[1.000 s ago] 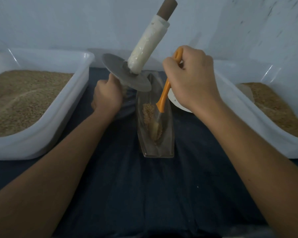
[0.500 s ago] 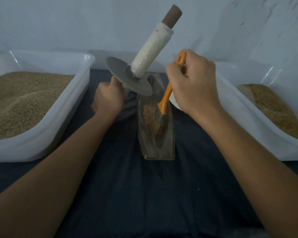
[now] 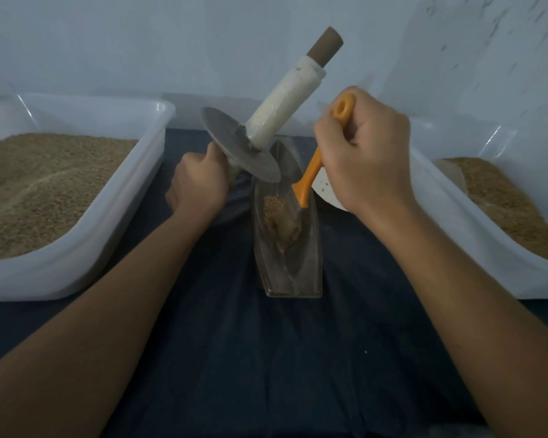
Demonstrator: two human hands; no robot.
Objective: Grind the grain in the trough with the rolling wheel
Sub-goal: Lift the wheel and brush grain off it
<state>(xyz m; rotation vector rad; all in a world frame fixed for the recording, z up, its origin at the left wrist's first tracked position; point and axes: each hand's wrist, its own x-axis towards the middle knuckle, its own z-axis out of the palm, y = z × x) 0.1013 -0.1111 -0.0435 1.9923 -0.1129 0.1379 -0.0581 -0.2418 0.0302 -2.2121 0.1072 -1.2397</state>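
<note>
My left grip (image 3: 200, 184) is curled round the lower handle of the rolling wheel (image 3: 241, 144), holding it tilted above the far end of the trough (image 3: 310, 248), the disc clear of the grain (image 3: 280, 218). My right grip (image 3: 366, 153) is closed on the orange handle of a brush (image 3: 314, 167), whose tip reaches down into the grain heaped in the trough's middle. The trough stands lengthwise at the centre of the dark-clothed counter (image 3: 266, 358), between my two grips. A white tub of grain (image 3: 76, 248) sits along the counter's left edge, another tub (image 3: 456, 235) along its right.
</note>
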